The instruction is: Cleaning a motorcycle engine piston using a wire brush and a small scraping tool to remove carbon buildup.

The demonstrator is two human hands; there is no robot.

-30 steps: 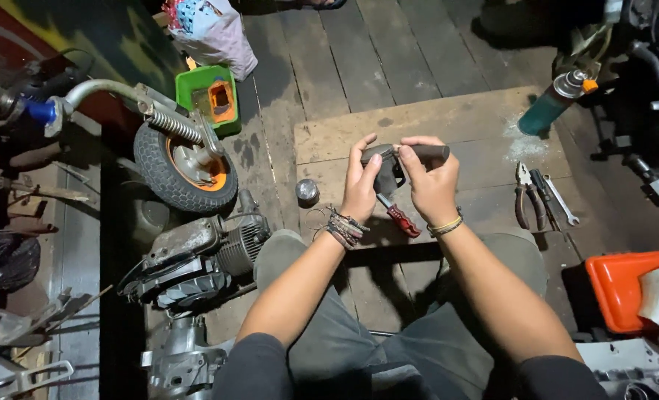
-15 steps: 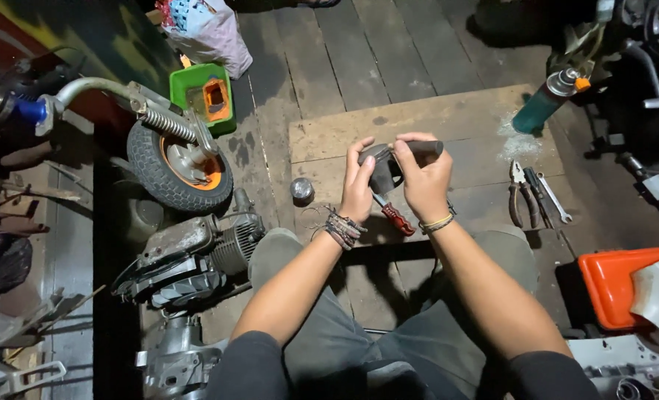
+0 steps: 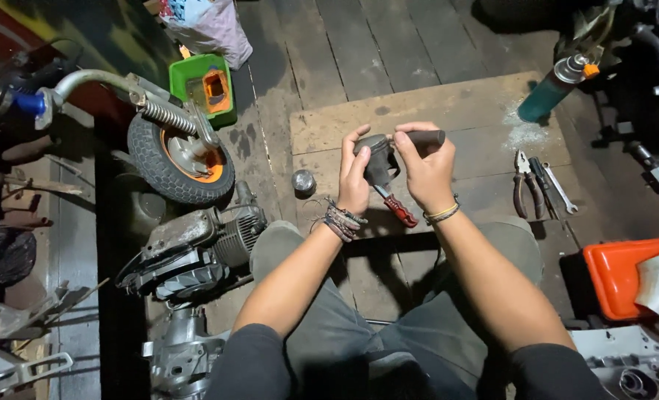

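Your left hand point(image 3: 355, 181): raised before you, fingers curled, thumb up, beaded bands at the wrist. Your right hand point(image 3: 427, 164): level with it, just beside it, fingers closed in a grip. Both forearms bare, converging forward from dark sleeves.

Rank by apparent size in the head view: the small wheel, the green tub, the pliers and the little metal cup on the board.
1. Small wheel
2. Green tub
3. Pliers
4. Metal cup
All lie on the floor at a similar distance, so the order looks dependable.
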